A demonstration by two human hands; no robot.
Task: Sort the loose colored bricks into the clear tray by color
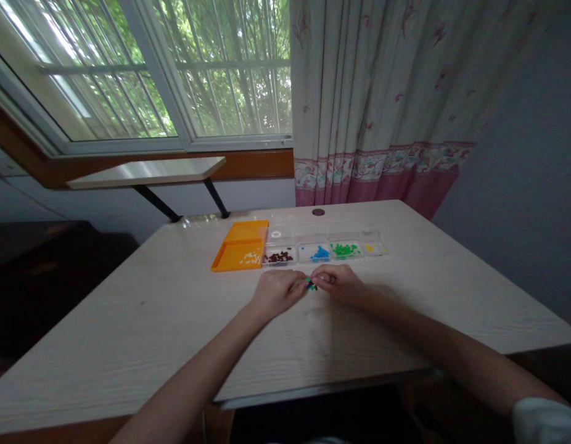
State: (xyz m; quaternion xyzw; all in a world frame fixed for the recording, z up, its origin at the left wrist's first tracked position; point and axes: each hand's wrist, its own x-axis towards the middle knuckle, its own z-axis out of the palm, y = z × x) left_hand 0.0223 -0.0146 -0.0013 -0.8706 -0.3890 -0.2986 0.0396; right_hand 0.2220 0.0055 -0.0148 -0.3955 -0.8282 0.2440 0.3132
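Observation:
My left hand and my right hand meet above the table, just in front of the trays. Between their fingertips is a small cluster of green, blue and dark pieces, partly hidden by the fingers. Both hands are closed in a pinch on it. Beyond them stands a clear plastic compartment box with its lid open. Its compartments hold dark brown pieces, blue pieces, green pieces and a few yellow pieces. White pieces lie in the orange tray to the left.
The pale wooden table reaches back to the wall. A small raised shelf on black legs stands at its back left. A round cable hole cover sits near the back edge. Behind are a barred window and a curtain.

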